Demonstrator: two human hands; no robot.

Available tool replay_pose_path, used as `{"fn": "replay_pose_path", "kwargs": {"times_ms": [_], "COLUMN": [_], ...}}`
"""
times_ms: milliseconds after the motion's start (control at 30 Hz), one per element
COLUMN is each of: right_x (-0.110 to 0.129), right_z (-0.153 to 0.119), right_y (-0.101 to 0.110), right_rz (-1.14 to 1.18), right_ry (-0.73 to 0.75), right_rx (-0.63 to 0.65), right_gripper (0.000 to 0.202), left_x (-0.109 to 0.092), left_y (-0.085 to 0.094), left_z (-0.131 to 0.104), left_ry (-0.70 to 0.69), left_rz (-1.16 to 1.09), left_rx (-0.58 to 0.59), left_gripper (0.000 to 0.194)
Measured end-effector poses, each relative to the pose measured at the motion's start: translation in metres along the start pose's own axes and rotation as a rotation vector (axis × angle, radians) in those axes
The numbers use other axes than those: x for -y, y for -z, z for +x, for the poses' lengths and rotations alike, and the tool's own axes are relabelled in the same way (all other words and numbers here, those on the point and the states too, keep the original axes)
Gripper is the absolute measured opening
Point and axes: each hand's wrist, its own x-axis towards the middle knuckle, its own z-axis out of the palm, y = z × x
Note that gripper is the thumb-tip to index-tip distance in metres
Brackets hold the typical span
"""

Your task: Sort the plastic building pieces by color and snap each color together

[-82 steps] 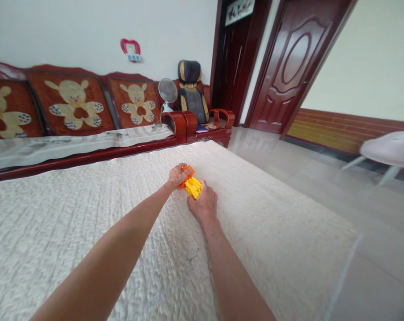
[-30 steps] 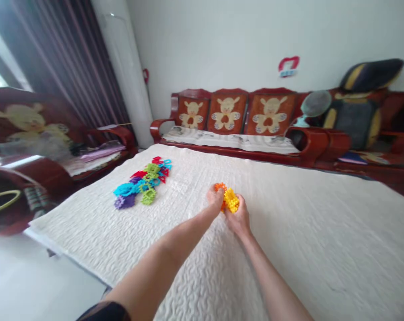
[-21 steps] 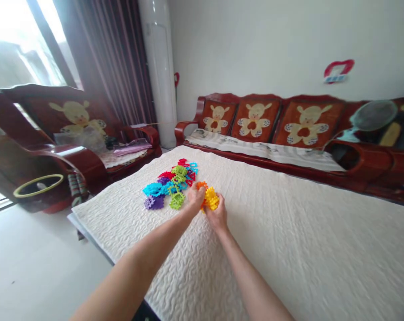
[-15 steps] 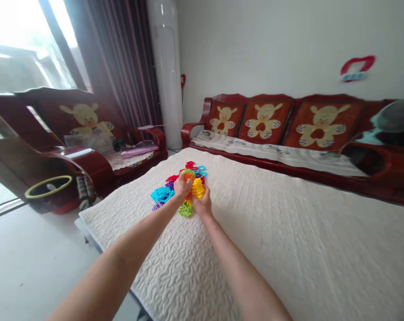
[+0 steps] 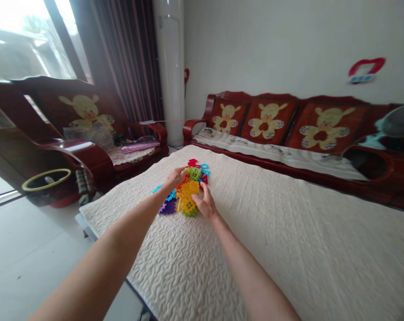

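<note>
A low pile of flat, notched plastic building pieces lies on the quilted cover. Yellow pieces point(image 5: 188, 192) are at the front, with green pieces point(image 5: 194, 174) behind them. A purple piece point(image 5: 167, 207) and blue pieces point(image 5: 171, 195) lie to the left, and red ones point(image 5: 192, 162) at the far end. My left hand point(image 5: 177, 177) is over the pile's left side beside orange pieces, fingers stretched out and slightly blurred. My right hand point(image 5: 206, 202) is open at the right edge of the yellow pieces, thumb and fingers apart, with the thumb against the yellow.
The cream quilted cover point(image 5: 272, 232) spreads over the table. Behind it stands a long wooden sofa point(image 5: 206, 113) with bear cushions point(image 5: 264, 120). A wooden armchair point(image 5: 100, 162) holding plastic bags is on the left, with a yellow-rimmed bucket point(image 5: 46, 187) on the floor beside it.
My hands have moved apart, the left one to the left. The yellow and orange pieces that were bunched between them now lie spread on the pile. The view has shifted slightly.
</note>
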Motion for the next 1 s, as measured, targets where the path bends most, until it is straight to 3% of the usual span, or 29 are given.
{"fn": "replay_pose_path", "kwargs": {"times_ms": [100, 233, 333, 433, 533, 700, 833, 1000], "right_x": [-0.031, -0.076, -0.099, -0.113, -0.117, -0.110, -0.103, -0.101], "right_z": [-0.031, -0.089, -0.140, -0.183, -0.207, -0.210, -0.208, -0.209], "right_y": [0.064, 0.183, 0.271, 0.328, 0.348, 0.341, 0.338, 0.335], "right_rz": [-0.116, -0.454, -0.733, -0.955, -1.003, -1.018, -1.034, -1.070], "right_ry": [-0.028, -0.131, -0.244, -0.438, -0.634, -0.677, -0.685, -0.676], "right_rx": [-0.060, -0.192, -0.281, -0.324, -0.269, -0.212, -0.208, -0.210], "right_gripper": [0.051, 0.049, 0.054, 0.059, 0.061, 0.060, 0.061, 0.062], "left_x": [-0.002, -0.007, -0.015, -0.024, -0.031, -0.036, -0.036, -0.038], "left_y": [0.002, -0.001, -0.002, -0.002, -0.007, -0.020, -0.028, -0.040], "left_z": [-0.015, -0.038, -0.059, -0.087, -0.119, -0.147, -0.137, -0.107], "left_ry": [-0.085, -0.235, -0.298, -0.358, -0.451, -0.427, -0.373, -0.355], "left_rz": [0.128, 0.396, 0.617, 0.773, 0.858, 0.991, 1.033, 1.018], "left_rx": [0.096, 0.213, 0.230, 0.236, 0.334, 0.440, 0.442, 0.400], "left_gripper": [0.012, 0.027, 0.038, 0.042, 0.046, 0.050, 0.050, 0.043]}}
